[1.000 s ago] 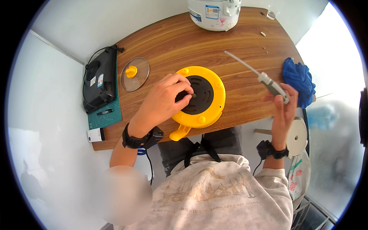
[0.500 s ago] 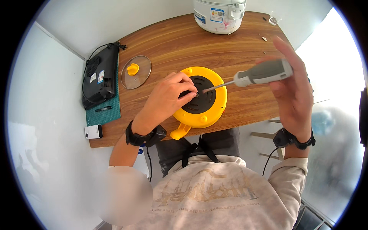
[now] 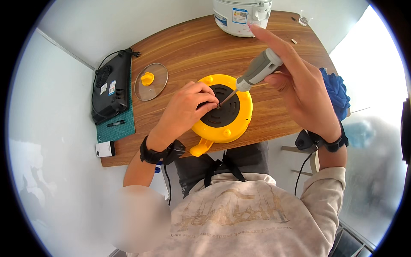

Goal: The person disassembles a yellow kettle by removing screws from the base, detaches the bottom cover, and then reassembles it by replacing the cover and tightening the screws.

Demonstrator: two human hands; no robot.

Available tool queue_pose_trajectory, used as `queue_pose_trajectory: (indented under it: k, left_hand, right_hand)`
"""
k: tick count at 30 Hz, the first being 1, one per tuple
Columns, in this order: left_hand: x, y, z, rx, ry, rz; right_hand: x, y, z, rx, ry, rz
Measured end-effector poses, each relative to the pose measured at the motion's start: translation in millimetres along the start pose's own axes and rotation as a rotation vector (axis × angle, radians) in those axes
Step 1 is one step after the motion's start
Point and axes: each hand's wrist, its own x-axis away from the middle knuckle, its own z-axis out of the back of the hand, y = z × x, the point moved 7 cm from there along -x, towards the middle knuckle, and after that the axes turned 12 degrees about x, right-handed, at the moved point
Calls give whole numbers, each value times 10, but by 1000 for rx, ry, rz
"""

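A yellow electric pot (image 3: 245,115) lies bottom up on the table, its black slotted base plate (image 3: 229,115) facing me and its handle (image 3: 201,147) toward me. My left hand (image 3: 186,105) rests over the left side of the base, thumb and fingertips pinched at its centre on a tiny piece that looks like a screw, mostly hidden. My right hand (image 3: 306,92) grips a grey-and-white screwdriver (image 3: 257,70) by its handle, index finger extended past the butt end. The screwdriver slants down to the left, its tip at the pinched left fingertips.
A glass lid (image 3: 158,83) with a yellow knob lies left of the pot. Farther left are a black corded appliance (image 3: 112,88), a green cutting mat (image 3: 126,130), a pen (image 3: 115,123) and a white box-shaped device (image 3: 105,149). A white rice cooker (image 3: 239,25) stands behind; blue fabric (image 3: 336,94) lies right.
My right hand has swung left with the screwdriver, bringing its tip down to the base centre beside my left fingertips. Blue fabric now shows behind the hand. My left hand has barely moved.
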Motion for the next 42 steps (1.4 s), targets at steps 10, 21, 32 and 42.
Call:
queue_pose_trajectory:
  k: [10, 21, 32, 42]
  left_hand:
    - [10, 0, 0, 13, 7, 0]
    - [-3, -32, -1, 39, 11, -8]
    - [0, -2, 13, 43, 35, 5]
    - [-6, 12, 30, 20, 30, -21]
  right_hand:
    - [-65, -68, -34, 17, 29, 116]
    - [-80, 31, -86, -11, 10, 60]
    - [-166, -361, -84, 131, 55, 231]
    - [-251, -552, -128, 103, 173, 346]
